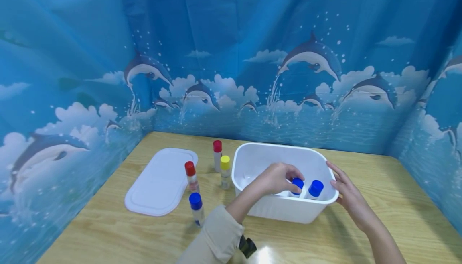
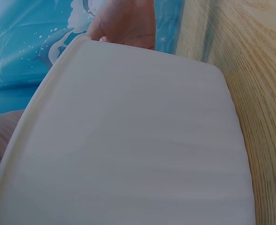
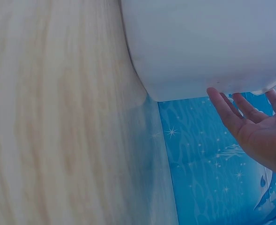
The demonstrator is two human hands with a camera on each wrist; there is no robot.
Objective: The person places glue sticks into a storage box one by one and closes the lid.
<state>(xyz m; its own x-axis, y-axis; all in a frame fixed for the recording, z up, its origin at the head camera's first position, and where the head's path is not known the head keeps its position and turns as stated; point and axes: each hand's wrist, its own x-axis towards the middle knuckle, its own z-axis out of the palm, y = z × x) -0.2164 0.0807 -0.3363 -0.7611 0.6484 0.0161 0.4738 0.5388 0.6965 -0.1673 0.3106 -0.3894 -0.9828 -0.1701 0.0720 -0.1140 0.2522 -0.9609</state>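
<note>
In the head view a white plastic bin stands on the wooden table. My left hand reaches over its near rim and pinches the blue cap of a bottle inside, thumb on the near side. Right beside that bottle a second blue-capped bottle stands in the bin. My right hand touches the bin's right end with fingers extended along the rim. The right wrist view shows those fingers against the outer wall. In the left wrist view the bin's wall hides the bottles.
Left of the bin stand a red-capped bottle, a yellow-capped bottle, another red-capped bottle and a blue-capped bottle. A white lid lies flat farther left. A dolphin-print curtain hangs behind the table.
</note>
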